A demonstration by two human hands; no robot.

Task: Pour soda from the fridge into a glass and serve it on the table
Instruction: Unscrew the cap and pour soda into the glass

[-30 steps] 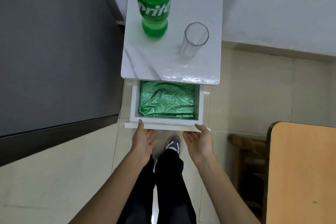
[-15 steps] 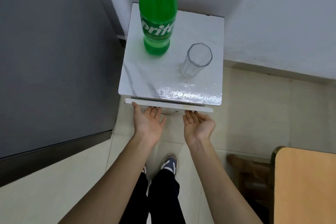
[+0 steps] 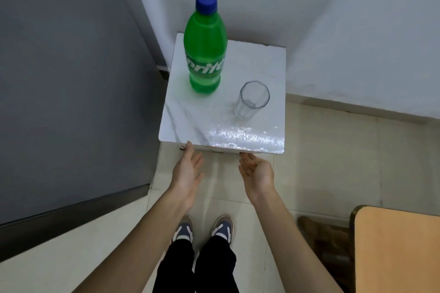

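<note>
Soda bottle and glass both stand on the white marbled stand, well beyond your fingers. Your left hand reaches to the stand's front edge with straight, spread fingers, and its fingertips touch just under the lip. Your right hand hovers palm up just below the same edge, with loosely curled fingers. Neither hand holds anything.

The bottle sits toward the back left of the top. The glass sits nearer you on the right, apart from the bottle, with a bare glossy strip between it and the front edge. White walls close the stand in behind and on the right, and the grey fridge closes the left. Open tiled floor runs from the stand to the wooden table at your lower right.

The bottle's long axis is vertical, with the blue cap on top and the label facing you. The glass is upright, mouth up.
</note>
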